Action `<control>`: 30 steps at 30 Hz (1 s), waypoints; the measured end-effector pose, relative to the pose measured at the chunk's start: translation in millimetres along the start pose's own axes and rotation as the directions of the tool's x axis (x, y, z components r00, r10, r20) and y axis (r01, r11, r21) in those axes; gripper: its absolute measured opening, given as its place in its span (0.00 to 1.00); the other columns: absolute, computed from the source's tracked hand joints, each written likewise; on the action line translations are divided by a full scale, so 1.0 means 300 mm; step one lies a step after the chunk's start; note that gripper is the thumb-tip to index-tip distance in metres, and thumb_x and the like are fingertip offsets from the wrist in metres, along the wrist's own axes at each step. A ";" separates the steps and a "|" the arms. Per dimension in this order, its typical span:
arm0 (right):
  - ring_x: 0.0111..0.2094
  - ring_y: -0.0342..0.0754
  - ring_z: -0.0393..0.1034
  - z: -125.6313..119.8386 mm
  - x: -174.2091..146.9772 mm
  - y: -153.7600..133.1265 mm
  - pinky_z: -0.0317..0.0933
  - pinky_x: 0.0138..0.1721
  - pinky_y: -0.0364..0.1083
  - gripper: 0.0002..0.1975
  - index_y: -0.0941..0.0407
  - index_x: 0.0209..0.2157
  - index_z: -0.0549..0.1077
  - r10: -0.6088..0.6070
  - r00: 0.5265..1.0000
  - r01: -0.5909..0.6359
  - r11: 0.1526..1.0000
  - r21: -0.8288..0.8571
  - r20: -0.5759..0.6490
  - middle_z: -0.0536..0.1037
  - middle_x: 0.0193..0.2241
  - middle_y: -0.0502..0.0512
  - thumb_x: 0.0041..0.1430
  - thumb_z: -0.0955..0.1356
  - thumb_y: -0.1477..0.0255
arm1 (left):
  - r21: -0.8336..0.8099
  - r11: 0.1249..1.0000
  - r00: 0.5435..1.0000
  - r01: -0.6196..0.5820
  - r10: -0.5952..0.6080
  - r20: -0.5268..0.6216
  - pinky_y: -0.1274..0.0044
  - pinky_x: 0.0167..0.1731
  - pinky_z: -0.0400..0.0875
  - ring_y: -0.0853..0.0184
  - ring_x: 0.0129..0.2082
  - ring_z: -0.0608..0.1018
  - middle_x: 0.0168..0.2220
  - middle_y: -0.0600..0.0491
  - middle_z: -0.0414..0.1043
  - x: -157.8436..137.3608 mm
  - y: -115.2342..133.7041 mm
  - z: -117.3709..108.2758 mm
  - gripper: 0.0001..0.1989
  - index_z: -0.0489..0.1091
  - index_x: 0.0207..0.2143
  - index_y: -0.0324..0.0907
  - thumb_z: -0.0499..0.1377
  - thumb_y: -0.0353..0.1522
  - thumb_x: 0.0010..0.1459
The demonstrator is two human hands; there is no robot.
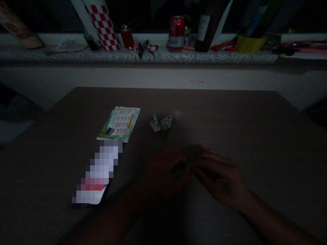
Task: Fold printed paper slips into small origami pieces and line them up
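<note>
In dim light my left hand (168, 170) and my right hand (219, 173) meet over the table. Both have thumb and fingers pinched together, tip to tip. A tiny pale speck shows between the fingertips, too dark and small to name. Just beyond the hands lie two small folded paper pieces (166, 123), pointed and printed in green and white, side by side. To their left is a stack of printed paper sheets (121, 124) with green edges and rows of red print. A phone-like slab (98, 195) with a bright, blurred-out screen lies below the stack.
The brown wooden table (230, 115) reaches a white wall. Above it, a speckled stone sill (153, 58) carries a red can (176, 33), a red-and-white checkered tube (103, 25), a dark bottle (204, 30), a yellow item (250, 43) and small clutter.
</note>
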State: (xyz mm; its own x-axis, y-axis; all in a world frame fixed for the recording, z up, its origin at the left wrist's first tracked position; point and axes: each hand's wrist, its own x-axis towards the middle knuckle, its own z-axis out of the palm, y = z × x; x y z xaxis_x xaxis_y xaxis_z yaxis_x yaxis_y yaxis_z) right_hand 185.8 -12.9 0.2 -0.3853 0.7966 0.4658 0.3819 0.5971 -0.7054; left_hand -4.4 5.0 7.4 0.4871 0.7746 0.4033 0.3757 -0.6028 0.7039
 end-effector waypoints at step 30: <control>0.30 0.46 0.72 0.007 0.001 0.005 0.65 0.33 0.46 0.05 0.55 0.31 0.75 0.184 0.982 -0.181 0.982 0.052 -0.051 0.78 0.27 0.51 0.58 0.67 0.77 | -0.047 0.982 0.978 0.185 -0.179 0.105 0.79 0.31 0.66 0.70 0.29 0.75 0.28 0.54 0.74 0.003 -0.002 -0.015 0.07 0.73 0.32 0.39 0.56 0.30 0.60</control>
State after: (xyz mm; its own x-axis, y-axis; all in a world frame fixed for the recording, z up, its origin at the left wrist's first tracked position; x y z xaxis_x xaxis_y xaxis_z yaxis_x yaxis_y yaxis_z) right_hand 184.6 -11.9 -1.8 -0.2653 0.8965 0.3549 0.4012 0.4374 -0.8048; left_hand -7.8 7.0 9.9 0.4921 0.8455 0.2072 0.4213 -0.4396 0.7933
